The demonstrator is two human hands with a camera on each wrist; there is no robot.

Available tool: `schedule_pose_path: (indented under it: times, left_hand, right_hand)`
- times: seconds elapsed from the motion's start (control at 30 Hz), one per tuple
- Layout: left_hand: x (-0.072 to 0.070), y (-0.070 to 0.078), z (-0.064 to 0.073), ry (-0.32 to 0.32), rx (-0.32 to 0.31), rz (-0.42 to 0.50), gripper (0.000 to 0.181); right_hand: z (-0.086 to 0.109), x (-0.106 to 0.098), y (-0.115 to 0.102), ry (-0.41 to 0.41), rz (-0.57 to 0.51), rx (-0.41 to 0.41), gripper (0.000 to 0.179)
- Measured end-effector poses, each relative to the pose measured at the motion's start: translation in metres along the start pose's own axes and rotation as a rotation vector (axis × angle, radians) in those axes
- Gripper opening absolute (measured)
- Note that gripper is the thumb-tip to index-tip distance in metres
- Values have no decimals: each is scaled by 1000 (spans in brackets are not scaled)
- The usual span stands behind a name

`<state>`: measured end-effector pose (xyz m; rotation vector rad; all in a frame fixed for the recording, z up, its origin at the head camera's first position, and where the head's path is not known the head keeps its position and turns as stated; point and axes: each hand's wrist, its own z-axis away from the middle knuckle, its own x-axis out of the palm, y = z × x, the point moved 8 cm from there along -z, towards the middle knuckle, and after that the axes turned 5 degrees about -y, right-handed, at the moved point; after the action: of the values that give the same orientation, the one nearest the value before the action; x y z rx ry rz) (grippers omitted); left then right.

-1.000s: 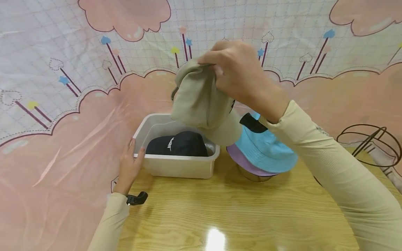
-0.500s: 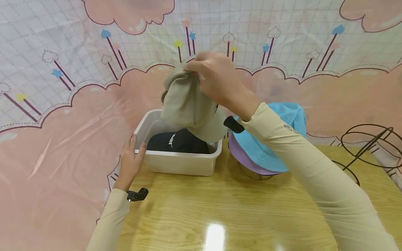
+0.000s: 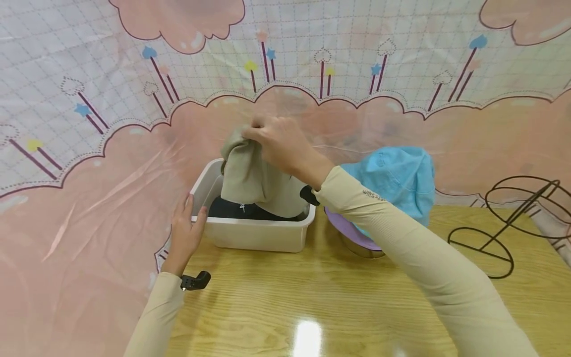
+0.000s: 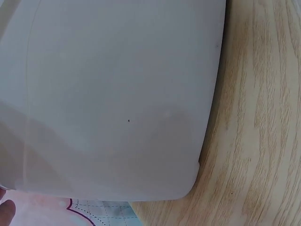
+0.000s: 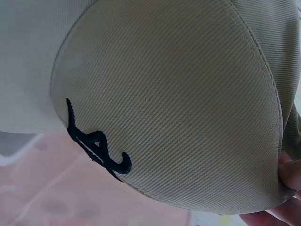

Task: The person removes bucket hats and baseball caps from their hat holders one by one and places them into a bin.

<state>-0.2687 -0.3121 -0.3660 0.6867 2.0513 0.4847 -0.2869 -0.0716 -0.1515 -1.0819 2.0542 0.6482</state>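
My right hand (image 3: 283, 145) pinches the crown of a beige baseball cap (image 3: 250, 173), which hangs over the white plastic bin (image 3: 256, 237), its lower part inside the rim. In the right wrist view the beige cap (image 5: 174, 103) fills the picture, dark embroidery showing, with fingertips (image 5: 291, 174) gripping its edge. Beneath it in the bin lies a black cap (image 3: 232, 209) with white lettering, mostly covered. My left hand (image 3: 186, 235) rests with straight fingers against the bin's left end. The left wrist view shows the bin's side wall (image 4: 117, 94) close up.
Right of the bin, a blue bucket hat (image 3: 397, 178) sits over a purple hat (image 3: 345, 228) on a round base, partly behind my right sleeve. Further right a black wire stand (image 3: 508, 223) lies on the wooden table (image 3: 250, 297). A printed cloth (image 3: 357, 129) hangs behind.
My right hand has come down and left with the beige cap, from above the bin to its opening, covering more of the black cap. The left hand has stayed on the bin.
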Motion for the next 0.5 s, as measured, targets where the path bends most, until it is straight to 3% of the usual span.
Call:
schedule_pose_path:
  times: [0.2,0.5]
  left_hand:
    - [-1,1,3,7,-7,-6,60]
    - [0,0,1,0,-23,-26,61]
  right_hand:
    - [5,28,3,-55,-13,3,37]
    - [18,64,14,-133,-41,88,37]
